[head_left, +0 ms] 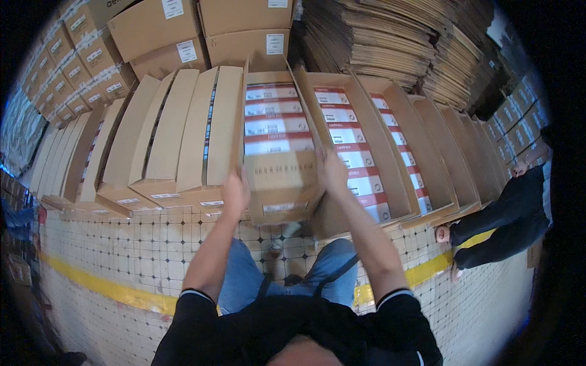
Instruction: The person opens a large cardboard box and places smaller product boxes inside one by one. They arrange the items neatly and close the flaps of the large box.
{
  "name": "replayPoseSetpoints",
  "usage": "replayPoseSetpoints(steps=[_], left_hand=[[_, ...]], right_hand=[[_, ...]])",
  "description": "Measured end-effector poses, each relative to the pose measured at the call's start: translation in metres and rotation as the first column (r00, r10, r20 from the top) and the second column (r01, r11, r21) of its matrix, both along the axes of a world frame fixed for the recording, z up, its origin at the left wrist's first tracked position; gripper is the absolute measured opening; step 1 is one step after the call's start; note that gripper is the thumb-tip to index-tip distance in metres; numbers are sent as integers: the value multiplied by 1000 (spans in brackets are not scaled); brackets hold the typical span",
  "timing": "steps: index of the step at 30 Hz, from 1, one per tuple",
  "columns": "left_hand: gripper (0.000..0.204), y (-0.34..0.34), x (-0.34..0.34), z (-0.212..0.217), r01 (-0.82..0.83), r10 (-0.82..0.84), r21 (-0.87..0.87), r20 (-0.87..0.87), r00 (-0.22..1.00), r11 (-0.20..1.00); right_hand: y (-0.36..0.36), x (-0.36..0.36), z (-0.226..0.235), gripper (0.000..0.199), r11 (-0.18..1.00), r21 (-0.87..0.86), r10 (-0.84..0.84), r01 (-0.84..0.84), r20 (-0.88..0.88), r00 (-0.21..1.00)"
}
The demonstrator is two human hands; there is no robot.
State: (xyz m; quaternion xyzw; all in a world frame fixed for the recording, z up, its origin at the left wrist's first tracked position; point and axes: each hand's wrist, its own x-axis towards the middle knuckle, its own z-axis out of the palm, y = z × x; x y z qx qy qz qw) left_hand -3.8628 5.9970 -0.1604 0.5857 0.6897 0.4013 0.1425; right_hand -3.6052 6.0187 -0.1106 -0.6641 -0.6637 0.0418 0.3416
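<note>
In front of me stands a long cardboard carton [284, 210] with its top open. A row of red-and-white boxes [274, 125] lies inside it. Its near end flap [284, 171] is folded inward over the closest part of the row. My left hand [236, 190] grips the carton's left side near that end. My right hand [331, 174] grips the right side, level with the flap. Both hands are slightly blurred, and their fingers are partly hidden against the cardboard.
Closed long cartons [192, 128] stand in a row to the left. Open cartons with red-and-white boxes [354, 143] continue on the right. Flattened cardboard [390, 43] and stacked boxes [165, 36] rise behind. Another person [506, 213] stands at right. A yellow line [110, 288] crosses the tiled floor.
</note>
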Motion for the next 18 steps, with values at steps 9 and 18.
replayPoseSetpoints(steps=[9,18], left_hand=[[53,174,-12,148,-62,54,-8,-393,918,998],[48,196,-17,162,-51,18,-71,-398,917,996]], right_hand=[[180,0,137,45,994,-45,-83,97,233,969],[202,0,153,56,989,-122,-48,80,248,967]])
